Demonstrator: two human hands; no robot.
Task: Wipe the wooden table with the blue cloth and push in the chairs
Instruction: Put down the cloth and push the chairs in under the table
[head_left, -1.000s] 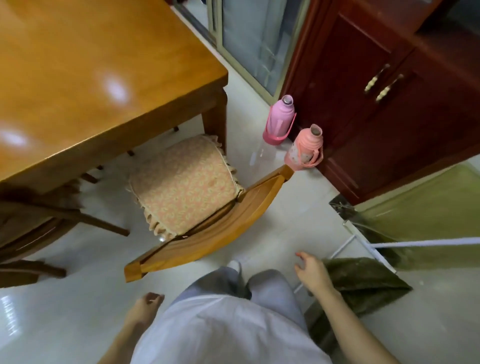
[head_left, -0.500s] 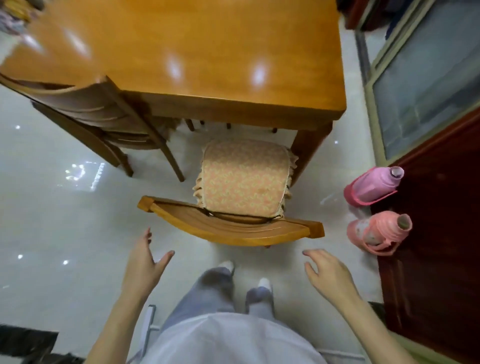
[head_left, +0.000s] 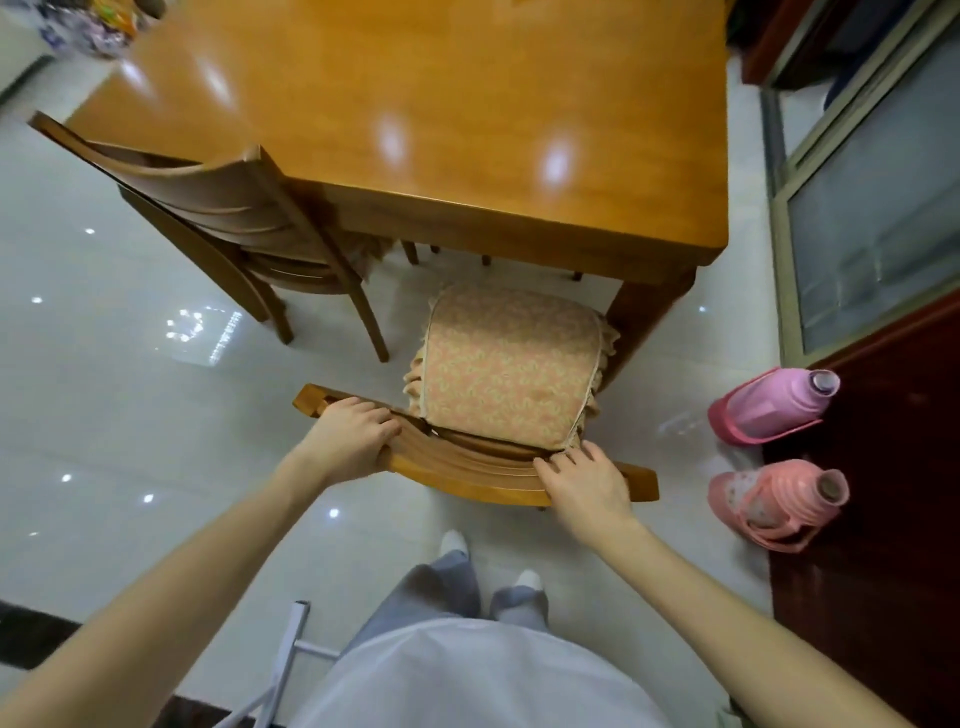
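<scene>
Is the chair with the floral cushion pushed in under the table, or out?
Out. The chair has its floral cushion almost wholly clear of the wooden table.

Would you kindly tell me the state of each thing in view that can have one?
near chair: pulled out, seat mostly clear of the wooden table.
cushion: lying flat on that seat.
side chair: pushed in against the table.
left hand: grips the near chair's top rail.
right hand: lies over the same rail; grip unclear.
pink flask: standing on the floor.
salmon flask: standing on the floor.
</scene>
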